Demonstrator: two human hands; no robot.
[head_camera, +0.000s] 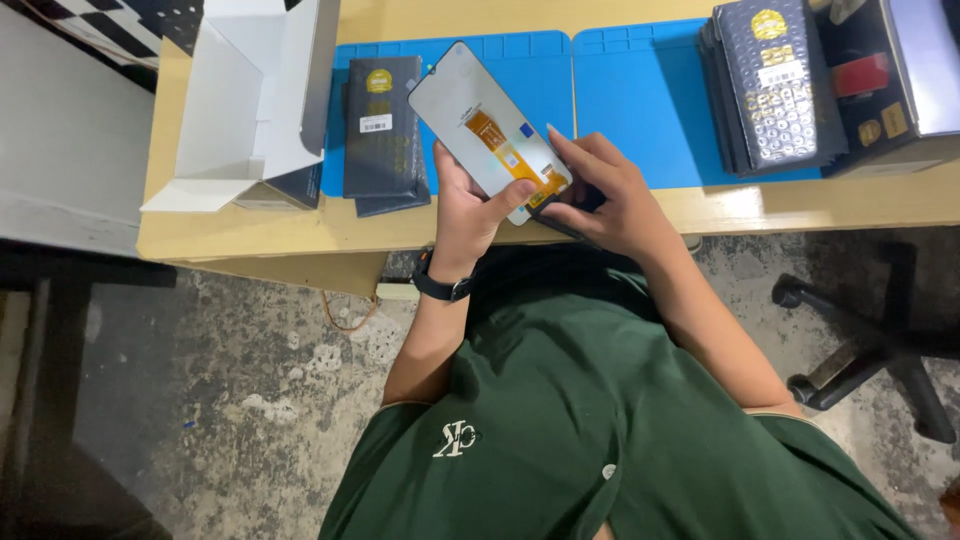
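My left hand (465, 215), with a black watch on its wrist, grips a phone display panel (465, 100) by its lower left edge and holds it tilted above the table's front edge. The panel's pale back faces up, with an orange flex cable (505, 150) running down it. My right hand (610, 195) pinches the panel's lower end where the cable finishes. A dark flat piece shows under those fingers; what it is I cannot tell.
Two blue work mats (620, 90) cover the wooden table (250, 240). An open white box (250, 100) and dark flat pouches (382, 130) lie at the left, and another stack of pouches (775, 85) and a dark box (900, 80) at the right. A chair base (870, 340) stands on the concrete floor.
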